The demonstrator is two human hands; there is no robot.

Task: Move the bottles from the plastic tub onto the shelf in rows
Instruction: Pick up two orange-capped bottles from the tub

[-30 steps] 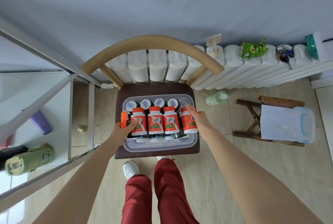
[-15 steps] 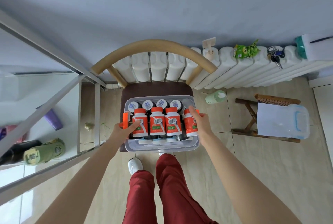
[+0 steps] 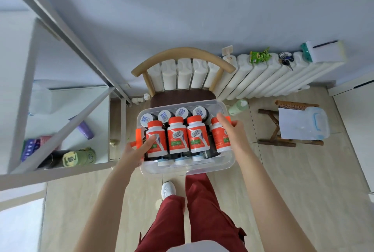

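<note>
A clear plastic tub [image 3: 188, 167] with orange side latches is held in front of the chair, above my legs. Across its top lie several white bottles with orange caps and orange labels [image 3: 177, 136]; behind them stand dark bottles with white caps [image 3: 165, 116]. My left hand [image 3: 135, 150] grips the tub's left side at the orange latch, one finger across the leftmost bottle. My right hand [image 3: 232, 132] grips the right side, fingers against the rightmost bottle. The grey metal shelf with white boards [image 3: 68, 99] stands to my left.
A wooden chair [image 3: 182, 57] with a dark seat stands against a white radiator [image 3: 263, 77]. The lower shelf board holds a purple cup [image 3: 85, 130] and a green flask [image 3: 79, 157]. To the right are a green bottle [image 3: 237, 107] on the floor and a stool with a clear container [image 3: 303, 124].
The tub has come up off the chair seat and toward me in both hands. The seat now shows bare behind it, and more of the shelf is in view.
</note>
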